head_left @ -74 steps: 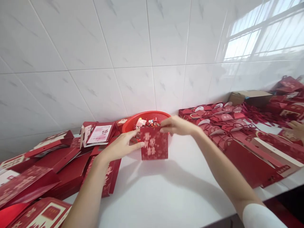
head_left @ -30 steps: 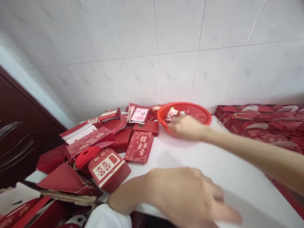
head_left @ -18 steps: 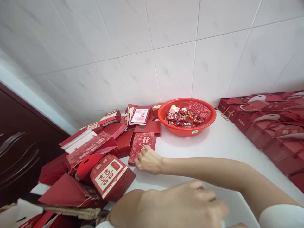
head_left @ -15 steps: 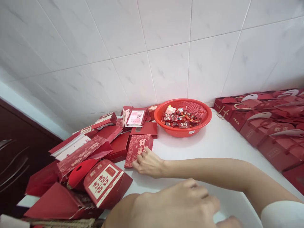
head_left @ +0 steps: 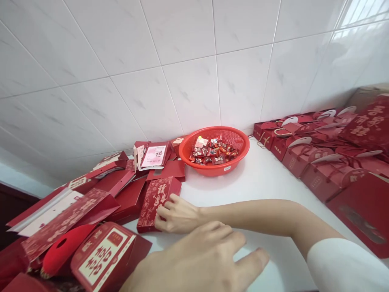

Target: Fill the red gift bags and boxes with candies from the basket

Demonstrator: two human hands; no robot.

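Note:
A flat red gift box (head_left: 153,198) with gold lettering lies on the white table. My right hand (head_left: 178,215) reaches across from the right, its fingers curled over the box's right side. In front of it, nearer the camera, is my left hand (head_left: 194,257), back up, with fingers apart and nothing visible in it. Left of the left hand sits a red box with a cream label (head_left: 106,255), its lid closed. Behind the flat box stands a red plastic basket (head_left: 214,170) holding small wrapped candies (head_left: 212,152).
A jumbled pile of red boxes and cards (head_left: 75,211) covers the left side. Along the right, rows of red handled gift boxes (head_left: 316,178) stand close together. The white tabletop (head_left: 243,186) shows between them. A tiled wall (head_left: 188,93) rises behind the basket.
The view has turned to the right, so things sit further left and more boxes show at the right. My left hand has come closer to my right hand, which stays on the flat box.

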